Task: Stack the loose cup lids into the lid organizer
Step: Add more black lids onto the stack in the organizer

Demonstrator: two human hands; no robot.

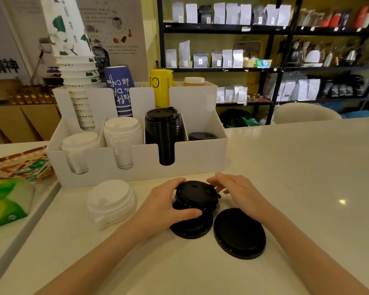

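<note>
A small pile of black cup lids point(195, 195) rests on the white counter in front of the white lid organizer point(200, 152). My left hand point(166, 206) grips the pile's left side, thumb along the front. My right hand point(237, 191) sits at the pile's right side, fingers spread and touching its edge. More black lids point(190, 227) lie under the pile, and a flat black lid point(240, 233) lies to the right, under my right wrist. A loose stack of white lids point(110, 202) stands at the left. The organizer's front slots hold white lids point(123, 135), black lids point(164, 133) and a few black lids point(201, 136).
Paper cup stacks point(77, 67), a blue cup stack point(119, 90) and a yellow one point(161, 88) stand in the organizer's back row. A woven basket point(15, 165) and a green tissue pack point(4, 203) lie at the left. Shelves of bags fill the background.
</note>
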